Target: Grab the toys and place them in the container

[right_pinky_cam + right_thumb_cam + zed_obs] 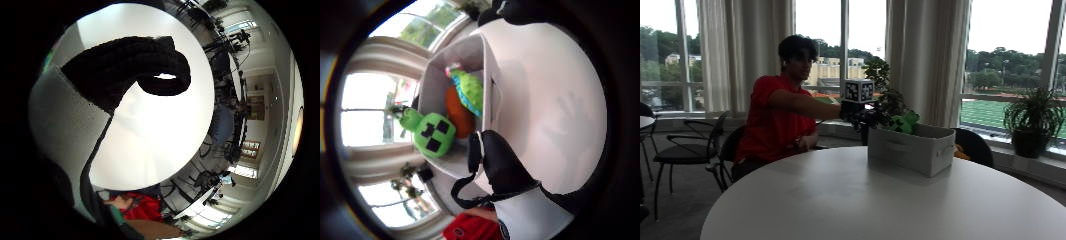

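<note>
Fingers of the right hand (859,116) are pinching the green block-faced toy (905,122) above the container (911,147) on the desk (840,200), apparently lowering it beside the toys inside.

A container (913,150) stands on the round table (840,200), toward the far side, near the window. The person sits behind the table with the right hand (863,117) raised over the container's end nearest them. A blocky-faced toy (906,122) sticks up above that rim. In the thumb side palm view, it (432,135) lies inside the container (485,100) beside a round toy (457,115) and a scaly toy (470,90).
</note>
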Available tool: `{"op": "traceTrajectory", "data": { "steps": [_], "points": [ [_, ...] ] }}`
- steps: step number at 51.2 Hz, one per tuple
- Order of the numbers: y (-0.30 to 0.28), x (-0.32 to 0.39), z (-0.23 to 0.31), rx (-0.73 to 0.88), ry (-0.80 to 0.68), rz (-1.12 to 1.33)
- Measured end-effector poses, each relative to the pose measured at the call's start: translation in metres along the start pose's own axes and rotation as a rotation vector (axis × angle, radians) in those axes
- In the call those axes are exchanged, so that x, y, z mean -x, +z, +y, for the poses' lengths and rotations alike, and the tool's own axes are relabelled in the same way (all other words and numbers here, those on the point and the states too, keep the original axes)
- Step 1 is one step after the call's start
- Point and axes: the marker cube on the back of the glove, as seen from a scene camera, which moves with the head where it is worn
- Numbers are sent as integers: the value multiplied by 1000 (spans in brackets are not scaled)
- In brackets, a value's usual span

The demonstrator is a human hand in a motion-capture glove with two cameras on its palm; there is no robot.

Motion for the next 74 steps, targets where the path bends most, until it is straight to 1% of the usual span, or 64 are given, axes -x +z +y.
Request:
{"op": "traceTrajectory", "data": {
  "steps": [8, 17, 25, 35, 40, 45, 50, 55, 61, 70, 74],
  "points": [
    [29, -44, 20, -9, 38, 1],
    [36, -71, 43, -14, 11, -1],
    [41, -87, 63, -28, 34, -4],
    [37, -123, 60, -35, 50, -36],
    [39, -129, 61, -45, 87, -46],
    [44, -126, 74, -32, 87, -50],
    [50, -129, 74, -28, 99, -60],
    [57, -124, 80, -17, 84, -71],
    [56, -131, 66, -16, 88, -61],
    [55, -120, 80, -34, 58, -44],
    [53, -122, 77, -39, 61, -50]
  ]
}}
